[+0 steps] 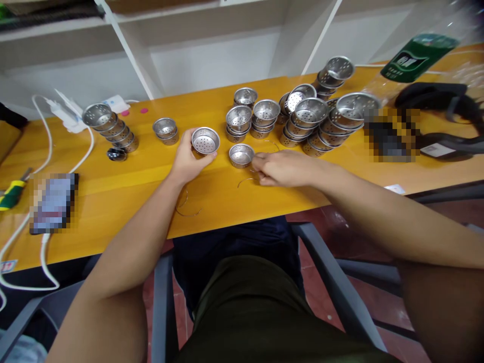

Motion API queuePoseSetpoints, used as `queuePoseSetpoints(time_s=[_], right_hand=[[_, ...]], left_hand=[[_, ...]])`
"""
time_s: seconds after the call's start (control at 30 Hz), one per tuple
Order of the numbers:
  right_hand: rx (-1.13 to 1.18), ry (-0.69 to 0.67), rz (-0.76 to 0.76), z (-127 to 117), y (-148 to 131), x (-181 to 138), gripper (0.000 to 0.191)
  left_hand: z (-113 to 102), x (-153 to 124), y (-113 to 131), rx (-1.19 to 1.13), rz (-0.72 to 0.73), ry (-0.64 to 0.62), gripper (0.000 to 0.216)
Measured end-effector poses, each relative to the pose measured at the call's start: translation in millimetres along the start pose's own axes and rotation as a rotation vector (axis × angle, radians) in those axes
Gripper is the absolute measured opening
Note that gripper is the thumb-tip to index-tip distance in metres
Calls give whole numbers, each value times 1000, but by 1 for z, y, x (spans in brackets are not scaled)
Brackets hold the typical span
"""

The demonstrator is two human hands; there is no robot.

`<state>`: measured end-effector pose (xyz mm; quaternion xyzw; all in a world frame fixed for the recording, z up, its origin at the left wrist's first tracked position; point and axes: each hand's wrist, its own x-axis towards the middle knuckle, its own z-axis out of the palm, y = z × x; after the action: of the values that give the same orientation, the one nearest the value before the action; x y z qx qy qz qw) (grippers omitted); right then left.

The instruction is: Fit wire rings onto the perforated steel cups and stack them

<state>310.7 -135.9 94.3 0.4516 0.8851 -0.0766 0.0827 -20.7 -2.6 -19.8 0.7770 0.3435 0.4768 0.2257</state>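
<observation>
My left hand [188, 160] is wrapped round a perforated metal cup [205, 143], thumb along its near side and open top facing up. Just right of it, a second perforated cup [241, 156] stands upright on the table. My right hand [280, 168] is closed beside that cup, its fingertips at the cup's right side. What those fingers pinch, if anything, is hidden. A thin curved wire [246, 180] shows just left of the right fingers; I cannot tell whether it is held. More thin wire [189, 215] lies near the left forearm.
Stacked perforated cups [310, 116] crowd the back right, with shorter stacks [239, 121] behind my hands. Leftward stand a small stack [165, 132] and a leaning one [109, 126]. A phone [55, 201], white cables and screwdriver [13, 194] lie left; a green-labelled bottle [418, 58] is right.
</observation>
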Motion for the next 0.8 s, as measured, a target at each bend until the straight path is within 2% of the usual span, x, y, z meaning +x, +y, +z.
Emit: queuePoseSetpoints(time_s=[0.1,0.2,0.3,0.37,0.43,0.53,0.6,0.7,0.73,0.8], right_hand=[[177,71,14,-13,14,-12,10],[388,298,38,-29,22,-23,6],[585,542,118,-46,16,-25,32],[651,649,198,-55,8,-19,50],[661,732,215,-63,2,-6,61],[711,861,111,-68,-5,21,56],[758,837,83,-69,-11,40,46],[885,715,56,-66,-21,61,28],[933,699,27,-64,-23,66,26],[991,683,-42,-58,-21,73,38]], left_hand=[[1,1,2,-32,14,-16,101],[4,1,6,-98,34,-24,107],[7,0,14,-174,63,-27,105],[8,1,18,-215,74,-44,101],[7,3,17,-246,80,-76,100],[5,4,8,-269,76,-109,109],[5,4,0,-278,63,-97,114],[5,2,-7,-287,-4,-70,100],[5,1,-7,-291,-33,-68,96],[6,1,-7,-301,-69,-76,99]])
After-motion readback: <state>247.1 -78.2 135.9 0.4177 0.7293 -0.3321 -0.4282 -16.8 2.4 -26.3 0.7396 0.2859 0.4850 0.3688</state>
